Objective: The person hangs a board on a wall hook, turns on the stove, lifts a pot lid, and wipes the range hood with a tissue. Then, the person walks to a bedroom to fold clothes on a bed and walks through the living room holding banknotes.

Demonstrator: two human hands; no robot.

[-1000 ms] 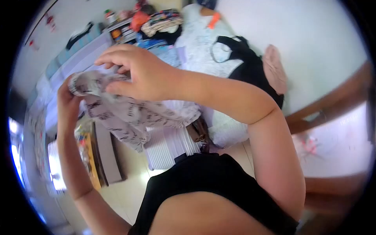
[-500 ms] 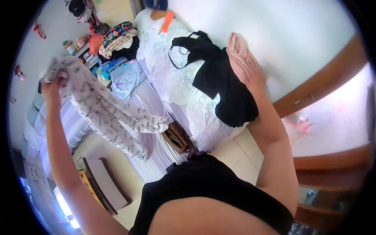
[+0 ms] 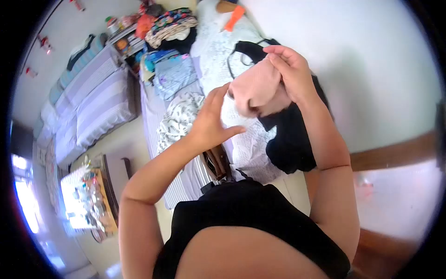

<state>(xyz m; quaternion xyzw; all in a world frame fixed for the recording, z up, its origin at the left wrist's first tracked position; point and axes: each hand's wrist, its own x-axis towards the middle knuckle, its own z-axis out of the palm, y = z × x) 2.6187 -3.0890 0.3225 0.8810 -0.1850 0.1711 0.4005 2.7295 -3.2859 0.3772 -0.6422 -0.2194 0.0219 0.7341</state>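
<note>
My right hand [image 3: 296, 76] grips a soft pale pink garment [image 3: 258, 88] by its upper right side, thumb over the cloth. The garment hangs bunched in the air, with dark openings low on it; its exact kind does not show. My left hand [image 3: 213, 118] is open, thumb and fingers spread, at the pink cloth's left side. Whether its fingertips touch the cloth I cannot tell. Below and behind lies a black garment with thin straps [image 3: 292, 144] on a white lace cover [image 3: 209, 51]. A white garment with dark print [image 3: 181, 116] lies crumpled beyond my left hand, partly hidden by it.
Folded clothes [image 3: 174, 28] are stacked at the back, with a light blue garment [image 3: 175, 74] nearer. An orange object [image 3: 233, 18] lies on the lace cover. A brown bag [image 3: 214, 162] sits close to my body. A striped sofa [image 3: 100, 102] and a cluttered table [image 3: 95, 195] stand left.
My left hand has let go of the white printed garment and moved right, toward the pink one. My right hand has lifted the pink garment off the black one and brought it inward.
</note>
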